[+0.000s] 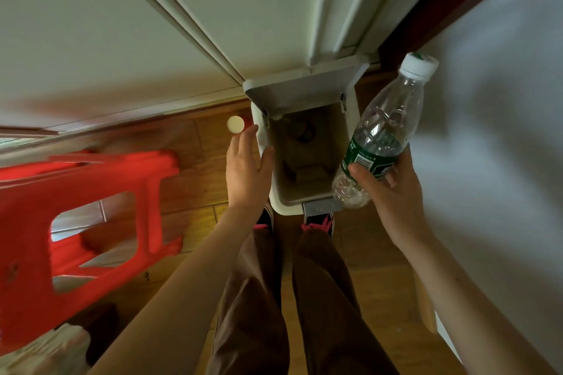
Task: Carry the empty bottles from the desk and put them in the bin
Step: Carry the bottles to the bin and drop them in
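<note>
— Floor? (195,179)
— Wooden boards, warm brown. A pale cupboard front (122,24) runs along the far side; a white wall (502,131) stands to the right.

— Item one?
— Bin (307,207), cream plastic, pedal type. It stands on the floor against the cupboard. Lid (301,91) raised and leaning back. A shoe with pink laces (318,224) is at the grey pedal (323,207). Interior dim; something dark lies in it, too murky to name.

— Item two?
— Bottle (384,131), clear plastic, green label, white cap on. It is held tilted, cap pointing up and away, base low, over the bin's right rim. It looks empty.

— Who has it?
— The right hand (393,189). Its fingers (361,170) are curled round the labelled lower part, thumb on the near side.

— Item three?
— Left hand (248,170), palm down, just beside the bin's left wall. Its fingers are loosely spread, the fingertips near or touching a small white round cap (235,124) with red under it. Whether they grip it I cannot tell.

— Anything else logged?
— A red plastic stool (76,222) at the left, blurred. Brown trouser legs (253,313) below, both feet at the bin's near edge.
</note>
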